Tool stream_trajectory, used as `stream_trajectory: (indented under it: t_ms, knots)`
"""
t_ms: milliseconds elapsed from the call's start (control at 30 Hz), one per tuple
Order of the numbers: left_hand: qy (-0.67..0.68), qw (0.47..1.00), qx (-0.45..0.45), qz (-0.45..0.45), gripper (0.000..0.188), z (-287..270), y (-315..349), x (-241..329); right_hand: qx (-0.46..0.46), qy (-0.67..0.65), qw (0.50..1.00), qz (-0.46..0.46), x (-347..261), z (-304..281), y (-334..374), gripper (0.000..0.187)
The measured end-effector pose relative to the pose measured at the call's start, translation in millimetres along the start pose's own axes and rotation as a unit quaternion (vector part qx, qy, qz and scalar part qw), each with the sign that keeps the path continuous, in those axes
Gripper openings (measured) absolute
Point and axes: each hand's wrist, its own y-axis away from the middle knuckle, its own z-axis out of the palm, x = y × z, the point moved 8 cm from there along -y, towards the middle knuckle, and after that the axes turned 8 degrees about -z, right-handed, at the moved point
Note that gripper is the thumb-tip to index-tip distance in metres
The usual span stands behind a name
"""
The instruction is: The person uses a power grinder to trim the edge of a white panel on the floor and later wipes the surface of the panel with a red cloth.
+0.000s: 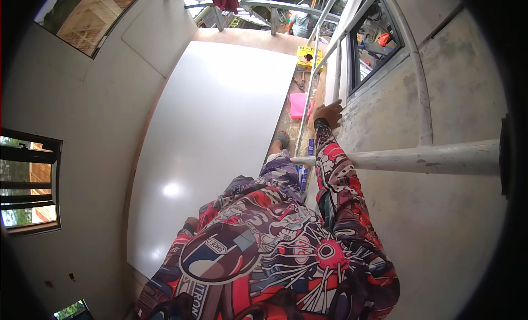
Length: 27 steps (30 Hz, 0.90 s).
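My right hand, with a dark band at the wrist, reaches forward beside the grey wall. It appears closed around an upright metal scaffold pole, with the thumb or a forefinger sticking out. Low on the left, only a bit of my left hand shows past its patterned sleeve; its fingers are hidden. Under that hand spreads a large glossy white sheet. My foot stands at the sheet's right edge.
Along the sheet's right side are a pink plastic container, a hand tool, a yellow box and small blue boxes. A thick scaffold tube crosses on my right. Beyond the far railing another person is visible.
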Motion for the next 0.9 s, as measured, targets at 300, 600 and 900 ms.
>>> stream_trajectory:
  t_ms: [300,600,900]
  knots:
    - [0.369,0.908,0.109,0.164,0.031,-132.2,149.3,133.7,-0.030,-0.096,0.994,0.029,15.6,3.1,-35.8,0.032]
    - [0.430,0.781,0.294,0.345,0.033,-213.7,315.9,203.1,-0.045,-0.092,0.995,0.010,20.1,-4.9,-39.0,0.039]
    - [0.380,0.766,0.327,0.402,0.030,-261.7,329.5,257.3,-0.038,-0.110,0.993,-0.021,35.5,7.3,-52.0,0.048]
